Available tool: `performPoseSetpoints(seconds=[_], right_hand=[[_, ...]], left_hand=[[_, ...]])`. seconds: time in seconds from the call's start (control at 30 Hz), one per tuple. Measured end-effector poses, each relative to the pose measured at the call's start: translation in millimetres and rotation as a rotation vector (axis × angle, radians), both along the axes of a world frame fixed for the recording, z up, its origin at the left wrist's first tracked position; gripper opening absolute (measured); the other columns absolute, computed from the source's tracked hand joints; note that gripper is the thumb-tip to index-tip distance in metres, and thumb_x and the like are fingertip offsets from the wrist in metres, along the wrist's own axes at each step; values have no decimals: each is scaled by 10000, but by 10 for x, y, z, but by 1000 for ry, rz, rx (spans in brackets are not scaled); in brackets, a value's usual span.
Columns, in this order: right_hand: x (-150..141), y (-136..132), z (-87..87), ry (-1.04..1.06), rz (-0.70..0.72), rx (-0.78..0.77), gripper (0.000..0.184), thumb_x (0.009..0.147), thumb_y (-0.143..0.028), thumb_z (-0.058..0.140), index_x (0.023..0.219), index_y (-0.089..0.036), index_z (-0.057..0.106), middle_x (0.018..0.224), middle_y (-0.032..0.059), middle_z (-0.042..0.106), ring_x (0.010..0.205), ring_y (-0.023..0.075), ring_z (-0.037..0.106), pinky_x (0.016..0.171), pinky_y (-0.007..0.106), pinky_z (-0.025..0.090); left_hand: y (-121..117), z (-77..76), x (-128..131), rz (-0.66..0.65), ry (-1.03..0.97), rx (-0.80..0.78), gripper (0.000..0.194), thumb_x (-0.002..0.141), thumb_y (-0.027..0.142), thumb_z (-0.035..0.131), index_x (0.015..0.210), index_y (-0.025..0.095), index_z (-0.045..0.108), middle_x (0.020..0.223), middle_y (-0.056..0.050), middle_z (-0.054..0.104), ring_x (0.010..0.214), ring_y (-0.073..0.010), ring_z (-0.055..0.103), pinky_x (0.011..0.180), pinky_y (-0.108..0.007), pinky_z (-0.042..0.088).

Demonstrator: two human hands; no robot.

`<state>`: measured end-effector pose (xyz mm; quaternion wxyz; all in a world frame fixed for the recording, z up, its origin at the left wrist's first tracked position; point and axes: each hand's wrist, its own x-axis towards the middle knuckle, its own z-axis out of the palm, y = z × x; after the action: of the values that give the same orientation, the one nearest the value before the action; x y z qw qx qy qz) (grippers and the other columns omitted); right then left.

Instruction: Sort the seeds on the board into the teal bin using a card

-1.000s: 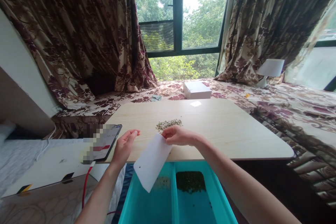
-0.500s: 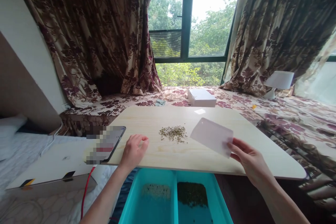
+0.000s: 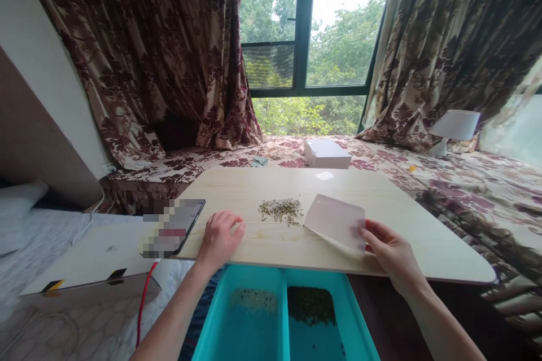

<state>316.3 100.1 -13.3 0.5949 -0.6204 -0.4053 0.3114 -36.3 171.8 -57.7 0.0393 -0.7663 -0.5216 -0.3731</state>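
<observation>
A scattered pile of small greenish-brown beans or seeds (image 3: 282,211) lies mid-table. My right hand (image 3: 387,251) pinches the right end of a thin translucent plastic sheet (image 3: 334,220), which has a small hole in one corner. The sheet tilts over the table, its left edge just right of the pile. Left of the beans, my left hand (image 3: 222,237) rests near the front edge with fingers curled in; nothing shows in it. Below the edge is a turquoise two-compartment bin (image 3: 284,316), with pale grains (image 3: 256,300) in the left compartment and dark green ones (image 3: 312,304) in the right.
A tablet (image 3: 190,228) with a red cable (image 3: 144,304) lies at the left end of the pale wooden table (image 3: 262,180). Behind stand a white box (image 3: 328,152) and a white lamp (image 3: 454,127) on the patterned window seat. A flat carton (image 3: 93,259) is at left.
The plastic sheet in my right hand has shifted left and slightly down, nearer the beans. My left hand stays closed on the table, and the view has tilted slightly.
</observation>
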Motion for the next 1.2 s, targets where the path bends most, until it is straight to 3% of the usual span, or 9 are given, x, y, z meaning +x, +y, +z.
performPoseSetpoints(seconds=[0.4, 1.2], right_hand=[[-64, 239, -60, 73, 61, 16, 390, 571, -370, 741, 897, -157, 719, 876, 109, 750, 704, 214, 671, 566, 301, 524], [-133, 134, 102, -3, 79, 22, 359, 549, -373, 736, 834, -154, 723, 764, 89, 742, 651, 200, 655, 499, 264, 483]], left_hand=[[-8, 10, 4, -3, 3, -9, 150, 830, 324, 512, 790, 227, 620, 855, -28, 659, 946, -224, 562, 906, -392, 405], [-4, 7, -9, -9, 5, -12, 146, 827, 325, 512, 788, 234, 619, 869, -30, 664, 957, -226, 561, 921, -395, 398]])
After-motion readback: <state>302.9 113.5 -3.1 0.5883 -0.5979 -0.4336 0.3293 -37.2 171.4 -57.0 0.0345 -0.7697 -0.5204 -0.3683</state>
